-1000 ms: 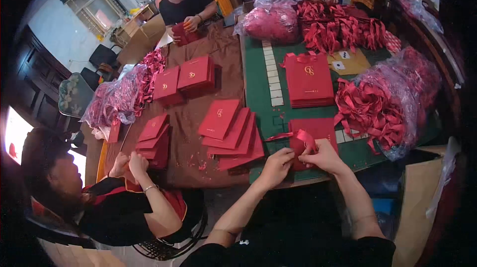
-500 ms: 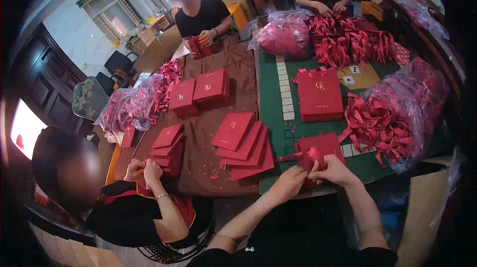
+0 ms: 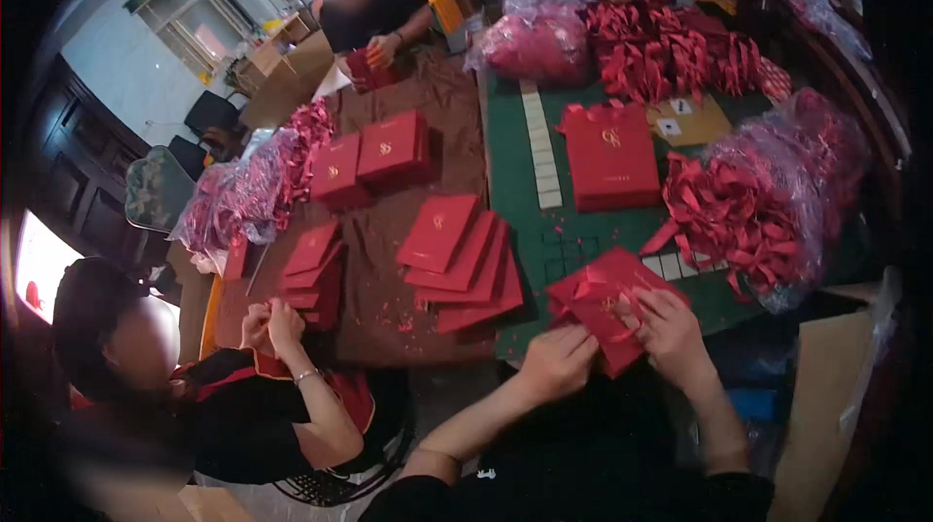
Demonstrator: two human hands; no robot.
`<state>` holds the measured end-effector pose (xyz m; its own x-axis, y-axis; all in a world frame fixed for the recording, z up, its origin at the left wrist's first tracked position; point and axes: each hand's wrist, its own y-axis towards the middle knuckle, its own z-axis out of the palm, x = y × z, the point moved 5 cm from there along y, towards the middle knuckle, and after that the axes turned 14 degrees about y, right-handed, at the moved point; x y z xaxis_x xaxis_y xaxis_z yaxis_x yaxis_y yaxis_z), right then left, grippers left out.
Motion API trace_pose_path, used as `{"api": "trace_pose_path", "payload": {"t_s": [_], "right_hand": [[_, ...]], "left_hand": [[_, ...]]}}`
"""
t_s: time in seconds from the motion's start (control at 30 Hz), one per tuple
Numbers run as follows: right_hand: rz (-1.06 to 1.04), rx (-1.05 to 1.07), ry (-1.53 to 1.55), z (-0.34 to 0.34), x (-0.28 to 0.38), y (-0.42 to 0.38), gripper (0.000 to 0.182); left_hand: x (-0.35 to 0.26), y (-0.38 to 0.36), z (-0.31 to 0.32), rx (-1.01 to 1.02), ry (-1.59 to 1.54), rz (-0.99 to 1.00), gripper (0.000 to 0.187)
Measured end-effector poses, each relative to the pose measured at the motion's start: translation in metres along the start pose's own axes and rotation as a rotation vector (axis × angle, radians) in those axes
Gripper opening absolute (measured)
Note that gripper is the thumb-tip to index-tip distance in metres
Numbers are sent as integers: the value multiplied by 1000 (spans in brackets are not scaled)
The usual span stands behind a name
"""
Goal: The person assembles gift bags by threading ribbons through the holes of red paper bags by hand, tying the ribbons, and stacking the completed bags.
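A red paper bag [image 3: 607, 303] with a gold logo is tilted between my two hands at the near edge of the green table part. My left hand [image 3: 562, 359] has its fingers closed on the bag's lower left side. On the right side, my right hand [image 3: 671, 332] has its thumb and fingers bent around a red ribbon [image 3: 614, 330] that lies across the bag. Just beyond stands a stack of red bags [image 3: 612, 157] with ribbon on top. Loose red ribbons [image 3: 734, 230] spill from a plastic bag to the right.
Fanned red bags [image 3: 457, 260] lie on the brown cloth [image 3: 384, 328], left of my hands. A co-worker [image 3: 282, 328] sits at the left beside more bags; two others work across the table. A cardboard sheet [image 3: 816, 405] stands at the lower right.
The bag has come up off the table surface and is now turned at an angle between my hands. My right hand's fingers have spread more over it. The whole view has shifted slightly.
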<state>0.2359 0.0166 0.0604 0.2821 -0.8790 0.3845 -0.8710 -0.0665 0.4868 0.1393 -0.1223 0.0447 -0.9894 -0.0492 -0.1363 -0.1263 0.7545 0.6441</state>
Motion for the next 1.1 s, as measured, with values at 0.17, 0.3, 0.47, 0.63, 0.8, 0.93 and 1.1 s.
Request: {"api": "trace_pose_path", "payload": {"t_s": [0.17, 0.3, 0.47, 0.63, 0.8, 0.93, 1.1], "right_hand": [[28, -219, -199, -34, -12, -7, 35], [-24, -237, -234, -35, -9, -7, 35], [-78, -290, -214, -40, -1, -6, 36], [-86, -175, -148, -48, 10, -12, 32], [-86, -310, 102, -67, 35, -4, 34], [45, -285, 226, -41, 5, 27, 40], [-46, -171, -16, 18, -61, 40, 30]], "left_hand": [[10, 13, -50, -109, 151, -64, 20], [16, 20, -59, 33, 117, -208, 11], [19, 8, -45, 321, -246, -405, 6], [28, -9, -93, 339, -760, -264, 25], [23, -18, -109, 266, -1570, -214, 31], [25, -14, -96, 85, -2013, -609, 47], [12, -14, -56, -3, -1151, -816, 70]]}}
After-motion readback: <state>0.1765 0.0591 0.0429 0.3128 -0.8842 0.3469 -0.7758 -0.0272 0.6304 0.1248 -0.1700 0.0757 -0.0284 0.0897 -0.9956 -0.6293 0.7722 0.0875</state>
